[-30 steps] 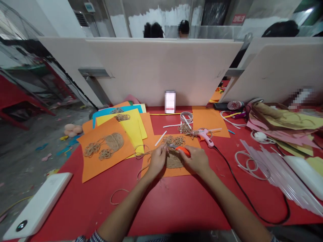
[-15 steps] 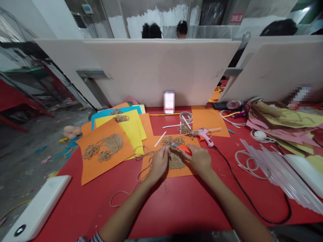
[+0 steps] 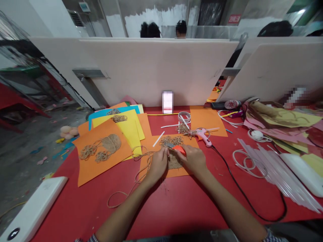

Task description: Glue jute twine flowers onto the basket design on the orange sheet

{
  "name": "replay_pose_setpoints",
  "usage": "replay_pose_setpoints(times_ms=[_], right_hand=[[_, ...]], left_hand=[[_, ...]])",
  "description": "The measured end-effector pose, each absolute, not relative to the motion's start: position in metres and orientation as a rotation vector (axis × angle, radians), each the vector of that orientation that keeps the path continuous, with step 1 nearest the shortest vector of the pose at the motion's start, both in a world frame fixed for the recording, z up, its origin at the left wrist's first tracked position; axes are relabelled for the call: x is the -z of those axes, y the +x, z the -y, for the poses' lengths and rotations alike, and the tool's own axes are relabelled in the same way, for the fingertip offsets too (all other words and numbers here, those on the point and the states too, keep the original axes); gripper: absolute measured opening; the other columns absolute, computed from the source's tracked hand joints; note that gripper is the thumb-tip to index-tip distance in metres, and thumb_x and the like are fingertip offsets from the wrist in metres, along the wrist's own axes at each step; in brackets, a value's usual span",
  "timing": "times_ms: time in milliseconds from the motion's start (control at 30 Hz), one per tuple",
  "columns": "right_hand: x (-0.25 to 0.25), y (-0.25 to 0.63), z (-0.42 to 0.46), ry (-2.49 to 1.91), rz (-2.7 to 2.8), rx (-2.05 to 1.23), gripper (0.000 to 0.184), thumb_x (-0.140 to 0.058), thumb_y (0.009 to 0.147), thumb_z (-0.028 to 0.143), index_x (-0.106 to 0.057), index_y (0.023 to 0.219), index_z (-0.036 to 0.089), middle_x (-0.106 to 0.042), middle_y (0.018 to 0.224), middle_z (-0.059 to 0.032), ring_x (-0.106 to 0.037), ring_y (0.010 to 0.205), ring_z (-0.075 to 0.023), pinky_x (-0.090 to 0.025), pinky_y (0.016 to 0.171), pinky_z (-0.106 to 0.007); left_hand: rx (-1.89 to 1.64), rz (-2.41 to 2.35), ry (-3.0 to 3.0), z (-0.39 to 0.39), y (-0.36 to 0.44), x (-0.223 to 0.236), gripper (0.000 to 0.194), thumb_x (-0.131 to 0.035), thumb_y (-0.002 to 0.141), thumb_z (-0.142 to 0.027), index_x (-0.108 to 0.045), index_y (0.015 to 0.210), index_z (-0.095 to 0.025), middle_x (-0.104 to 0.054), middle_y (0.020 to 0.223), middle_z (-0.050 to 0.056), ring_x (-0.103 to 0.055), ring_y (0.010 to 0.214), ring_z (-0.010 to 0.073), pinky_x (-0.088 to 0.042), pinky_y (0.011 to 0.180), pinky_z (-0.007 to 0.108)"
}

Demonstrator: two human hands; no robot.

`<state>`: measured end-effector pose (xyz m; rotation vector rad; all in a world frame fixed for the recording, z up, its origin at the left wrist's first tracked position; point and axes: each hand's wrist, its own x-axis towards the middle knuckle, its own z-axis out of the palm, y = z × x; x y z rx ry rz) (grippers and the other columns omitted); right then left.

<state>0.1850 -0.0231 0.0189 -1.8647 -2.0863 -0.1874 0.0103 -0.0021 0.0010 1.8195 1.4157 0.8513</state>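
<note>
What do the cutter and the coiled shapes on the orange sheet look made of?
The cutter looks like glossy orange plastic with a thin metal blade. The coiled shapes look like jute twine, going by their tan, fuzzy, twisted strands, though the exact fibre is hard to confirm.

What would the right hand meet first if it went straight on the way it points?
Past the orange-handled cutter in the right hand, probably the jute rope coils; depth is unclear.

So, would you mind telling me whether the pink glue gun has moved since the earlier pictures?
No, the pink glue gun sits just where it was against the orange paper sheet behind it.
</note>
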Motion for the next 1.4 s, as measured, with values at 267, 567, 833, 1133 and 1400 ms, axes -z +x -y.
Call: replay_pose_setpoints(times_ms=[267, 567, 833, 1133, 1400], right_hand=[[-0.018, 0.19, 0.024, -1.827, 2.09, 0.154, 0.05, -0.041, 0.099, 0.057, -0.072, 0.093, 0.018, -0.072, 0.076, -0.0076, -0.062, 0.065, -0.0177, -0.026, 0.06, -0.029], [-0.019, 0.195, 0.022, -1.87, 2.054, 0.199, 0.051, -0.041, 0.098, 0.058, -0.073, 0.097, 0.018, -0.071, 0.075, -0.0084, -0.062, 0.065, -0.0181, -0.026, 0.059, -0.03], [-0.021, 0.193, 0.022, -1.865, 2.055, 0.202, 0.055, -0.038, 0.098, 0.061, -0.073, 0.092, 0.019, -0.07, 0.073, -0.0073, -0.059, 0.063, -0.0173, -0.025, 0.06, -0.029], [-0.022, 0.191, 0.023, -1.857, 2.081, 0.19, 0.056, -0.036, 0.099, 0.06, -0.073, 0.096, 0.019, -0.071, 0.076, -0.0088, -0.061, 0.066, -0.0179, -0.026, 0.06, -0.029], [-0.019, 0.188, 0.022, -1.845, 2.087, 0.238, 0.053, -0.04, 0.098, 0.06, -0.073, 0.095, 0.019, -0.07, 0.073, -0.0078, -0.06, 0.064, -0.0177, -0.024, 0.06, -0.03]], left_hand=[[-0.867, -1.493, 1.822, -0.004, 0.003, -0.006, 0.038, -0.031, 0.098, -0.037, -0.053, 0.073, -0.019, -0.058, 0.065, 0.002, -0.054, 0.064, 0.0176, -0.035, 0.064, 0.027], [-0.843, -1.464, 1.828, -0.005, 0.002, -0.001, 0.039, -0.031, 0.097, -0.041, -0.05, 0.071, -0.02, -0.055, 0.064, 0.001, -0.051, 0.062, 0.0169, -0.032, 0.062, 0.027], [-0.772, -1.468, 1.9, -0.003, 0.003, 0.004, 0.038, -0.03, 0.099, -0.04, -0.049, 0.072, -0.021, -0.053, 0.061, 0.001, -0.048, 0.058, 0.0161, -0.029, 0.06, 0.028], [-0.737, -1.479, 1.939, -0.001, 0.005, 0.009, 0.039, -0.028, 0.1, -0.041, -0.051, 0.076, -0.021, -0.053, 0.061, 0.001, -0.048, 0.057, 0.0166, -0.028, 0.06, 0.027], [-0.715, -1.49, 1.984, 0.003, 0.007, 0.006, 0.037, -0.029, 0.101, -0.037, -0.053, 0.078, -0.021, -0.054, 0.061, 0.002, -0.048, 0.054, 0.0166, -0.027, 0.058, 0.027]])
